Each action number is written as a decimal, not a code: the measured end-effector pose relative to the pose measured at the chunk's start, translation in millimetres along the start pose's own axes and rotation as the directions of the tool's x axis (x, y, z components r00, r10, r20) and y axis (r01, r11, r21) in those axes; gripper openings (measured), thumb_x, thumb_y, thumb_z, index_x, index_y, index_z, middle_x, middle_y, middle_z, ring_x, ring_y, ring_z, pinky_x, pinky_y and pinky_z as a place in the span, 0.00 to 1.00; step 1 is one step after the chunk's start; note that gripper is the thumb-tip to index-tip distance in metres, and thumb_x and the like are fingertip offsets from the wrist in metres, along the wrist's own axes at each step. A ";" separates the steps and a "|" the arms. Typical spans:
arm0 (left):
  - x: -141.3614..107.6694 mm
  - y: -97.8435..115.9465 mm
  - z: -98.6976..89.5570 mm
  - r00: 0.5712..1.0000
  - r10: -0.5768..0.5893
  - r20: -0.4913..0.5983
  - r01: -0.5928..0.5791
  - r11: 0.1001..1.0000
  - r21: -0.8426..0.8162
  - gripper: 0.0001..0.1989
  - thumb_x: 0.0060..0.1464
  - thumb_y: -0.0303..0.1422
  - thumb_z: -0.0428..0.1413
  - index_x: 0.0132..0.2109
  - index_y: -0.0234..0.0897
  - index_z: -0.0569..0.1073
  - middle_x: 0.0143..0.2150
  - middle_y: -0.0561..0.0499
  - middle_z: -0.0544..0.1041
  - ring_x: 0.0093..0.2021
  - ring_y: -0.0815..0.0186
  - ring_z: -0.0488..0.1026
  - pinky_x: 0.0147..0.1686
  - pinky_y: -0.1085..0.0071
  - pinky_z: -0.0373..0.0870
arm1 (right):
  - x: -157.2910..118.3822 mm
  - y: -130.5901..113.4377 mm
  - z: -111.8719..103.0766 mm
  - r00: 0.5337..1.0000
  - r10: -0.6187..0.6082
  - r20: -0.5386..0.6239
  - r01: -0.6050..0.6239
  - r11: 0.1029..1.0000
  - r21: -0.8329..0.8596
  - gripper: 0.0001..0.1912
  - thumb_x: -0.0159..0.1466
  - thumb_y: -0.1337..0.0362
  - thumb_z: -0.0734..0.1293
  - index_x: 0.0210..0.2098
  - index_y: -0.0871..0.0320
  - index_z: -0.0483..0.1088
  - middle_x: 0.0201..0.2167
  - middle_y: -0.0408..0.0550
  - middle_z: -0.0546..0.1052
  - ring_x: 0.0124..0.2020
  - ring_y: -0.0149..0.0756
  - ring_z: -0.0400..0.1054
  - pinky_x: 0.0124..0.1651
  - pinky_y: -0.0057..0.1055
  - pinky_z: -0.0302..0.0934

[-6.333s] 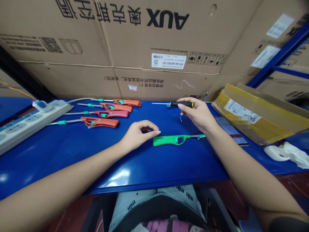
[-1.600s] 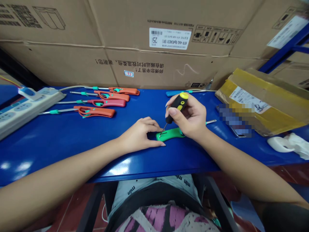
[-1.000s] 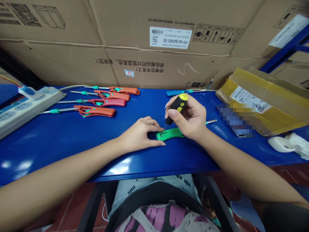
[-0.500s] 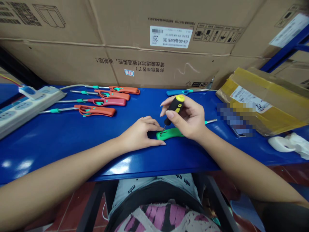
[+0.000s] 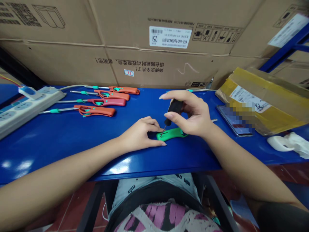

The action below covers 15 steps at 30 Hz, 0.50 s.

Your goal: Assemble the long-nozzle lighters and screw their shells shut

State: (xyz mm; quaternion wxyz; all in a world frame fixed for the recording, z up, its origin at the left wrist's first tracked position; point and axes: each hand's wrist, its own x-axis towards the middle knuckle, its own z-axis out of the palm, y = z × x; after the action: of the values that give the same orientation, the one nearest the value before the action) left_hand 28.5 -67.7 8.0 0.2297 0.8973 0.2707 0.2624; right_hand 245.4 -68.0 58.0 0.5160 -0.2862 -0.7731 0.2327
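A green long-nosed lighter [image 5: 173, 133] lies on the blue table, its metal tip pointing right and partly hidden by my right hand. My left hand [image 5: 140, 134] steadies its left end, with thumb and fingers on either side of the handle. In my right hand [image 5: 196, 112] is a black screwdriver [image 5: 176, 107], tilted, gripped by the handle between thumb and fingers. Its thin shaft reaches down to the left end of the green handle. The exact contact of the tip is too small to tell.
Several orange and red lighters [image 5: 96, 111] lie at the left beside a white power strip [image 5: 31, 104]. A phone [image 5: 233, 120], a taped carton [image 5: 270, 96] and a white roll-like object [image 5: 280, 143] are at the right. Large cardboard boxes [image 5: 135, 64] stand behind the table [image 5: 72, 135].
My right hand has shifted slightly right and turned around the screwdriver handle, now covering its yellow end. The shaft stays at the same spot on the lighter. My left hand has not visibly moved.
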 end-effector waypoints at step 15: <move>1.2 0.3 0.8 1.000 -0.015 -0.003 0.015 1.000 -0.014 0.20 0.51 0.43 0.69 0.48 0.38 0.83 0.40 0.48 0.80 0.42 0.60 0.75 0.49 0.61 0.71 | 5.6 -3.4 -7.2 0.959 -0.216 0.184 0.238 0.965 -0.108 0.19 0.72 0.56 0.61 0.59 0.52 0.71 0.45 0.48 0.80 0.34 0.35 0.75 0.43 0.36 0.74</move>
State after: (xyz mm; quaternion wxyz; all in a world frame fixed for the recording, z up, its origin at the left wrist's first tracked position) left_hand 29.9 -67.5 8.0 0.2374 0.8932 0.2761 0.2640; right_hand 249.7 -66.2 66.5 0.4515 -0.2074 -0.8556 0.1449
